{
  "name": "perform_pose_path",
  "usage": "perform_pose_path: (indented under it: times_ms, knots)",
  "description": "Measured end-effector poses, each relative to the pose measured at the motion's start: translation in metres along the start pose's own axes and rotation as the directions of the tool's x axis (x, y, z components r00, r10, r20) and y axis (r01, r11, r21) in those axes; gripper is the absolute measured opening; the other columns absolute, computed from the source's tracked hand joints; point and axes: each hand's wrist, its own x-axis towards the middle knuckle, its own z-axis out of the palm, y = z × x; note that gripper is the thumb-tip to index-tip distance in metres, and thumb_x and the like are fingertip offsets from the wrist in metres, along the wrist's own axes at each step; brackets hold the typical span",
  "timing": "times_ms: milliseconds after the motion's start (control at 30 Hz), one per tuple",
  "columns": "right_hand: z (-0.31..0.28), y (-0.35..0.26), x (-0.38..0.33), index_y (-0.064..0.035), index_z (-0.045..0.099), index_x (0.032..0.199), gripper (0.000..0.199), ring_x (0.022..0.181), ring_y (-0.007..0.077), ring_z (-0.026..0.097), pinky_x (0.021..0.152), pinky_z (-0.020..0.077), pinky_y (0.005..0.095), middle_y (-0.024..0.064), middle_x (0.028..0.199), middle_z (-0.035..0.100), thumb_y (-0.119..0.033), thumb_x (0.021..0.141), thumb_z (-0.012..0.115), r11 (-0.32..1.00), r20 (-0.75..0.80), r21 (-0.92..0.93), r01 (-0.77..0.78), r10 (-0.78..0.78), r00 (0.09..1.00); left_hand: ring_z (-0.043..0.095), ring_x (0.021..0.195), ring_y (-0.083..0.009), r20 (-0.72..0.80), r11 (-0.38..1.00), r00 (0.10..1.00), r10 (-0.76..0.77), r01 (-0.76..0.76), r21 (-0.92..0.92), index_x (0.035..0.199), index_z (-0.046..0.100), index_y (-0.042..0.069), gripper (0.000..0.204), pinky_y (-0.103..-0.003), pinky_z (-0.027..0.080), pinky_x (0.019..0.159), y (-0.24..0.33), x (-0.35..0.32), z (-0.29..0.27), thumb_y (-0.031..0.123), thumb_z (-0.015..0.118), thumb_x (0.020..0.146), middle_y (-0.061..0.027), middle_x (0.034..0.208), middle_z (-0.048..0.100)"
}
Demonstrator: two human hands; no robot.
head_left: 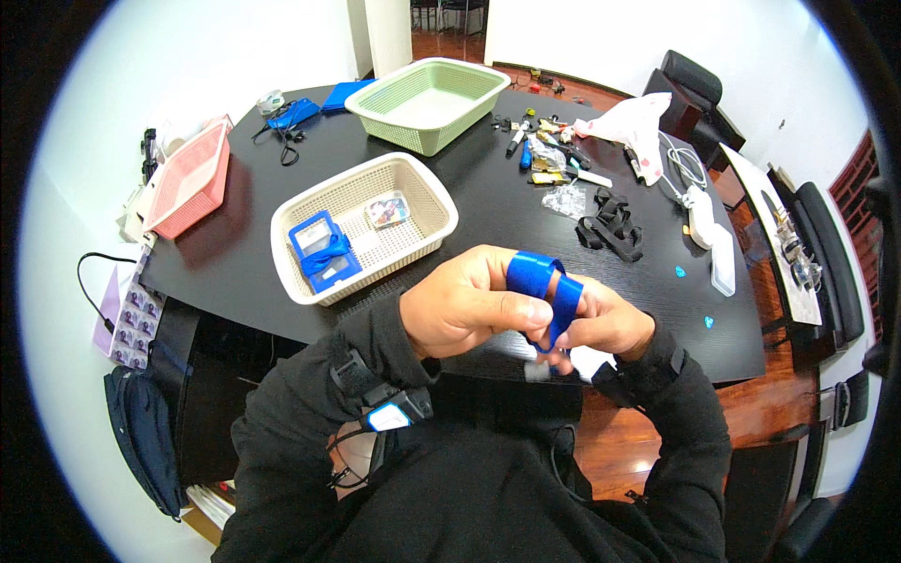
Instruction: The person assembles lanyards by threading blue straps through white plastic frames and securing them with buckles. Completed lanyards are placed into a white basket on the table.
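Note:
A shiny blue ribbon loops between my two hands, just in front of the table's near edge. My left hand is closed on it, with the thumb pressing and the band passing over the fingers. On the other side my right hand pinches the ribbon between thumb and fingers. Some of the lower fingers and whatever hangs below them are hard to make out. Beyond my left hand stands a cream basket. Inside it lie a blue-framed badge holder with blue ribbon on it and a small picture card pack.
Pale green and pink baskets stand farther back and left on the dark table. At right lie a black strap, mixed small items, a white plastic bag, a power strip and a clear box.

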Motion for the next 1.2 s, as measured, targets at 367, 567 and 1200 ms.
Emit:
perform_pose_path:
  times_ms: [367,567,1200]
  knots:
    - [-0.034,-0.12,-0.043,0.0022,0.072,0.1,0.017,0.073,0.023,0.071,0.071,0.0563,0.0312,0.0153,0.086,0.073,0.003,0.085,0.064,0.015,-0.17,-0.978,-0.208,-0.636,0.753,0.069,0.075,-0.0129,-0.326,0.915,0.929,-0.178,0.278,0.294,0.114,0.065,-0.003,0.032,-0.02,0.05,0.05,0.003,-0.02,-0.02,0.018,0.071,0.091,-0.0095,0.09,0.069]
    - [-0.021,-0.143,-0.037,0.0001,0.071,0.109,0.022,0.064,0.0156,0.063,0.059,0.0496,0.0259,0.009,0.082,0.067,-0.002,0.089,0.061,-0.241,0.146,-0.969,-0.047,-0.722,0.677,0.067,0.089,-0.0113,-0.346,0.979,0.924,-0.165,0.195,0.053,0.109,0.07,-0.001,0.025,-0.026,0.054,0.086,-0.028,-0.024,-0.038,0.021,0.065,0.098,-0.0064,0.1,0.071]
    - [0.001,-0.184,-0.053,-0.0065,0.067,0.125,0.028,0.075,0.0216,0.067,0.069,0.0521,0.0292,0.0097,0.089,0.069,-0.01,0.098,0.058,-0.295,0.202,-0.953,-0.07,-0.79,0.578,0.068,0.106,-0.0237,-0.505,0.644,0.845,-0.173,0.485,0.591,0.128,0.053,0.004,0.038,-0.029,0.055,0.093,0.009,-0.037,-0.054,0.026,0.063,0.099,-0.0139,0.118,0.069]
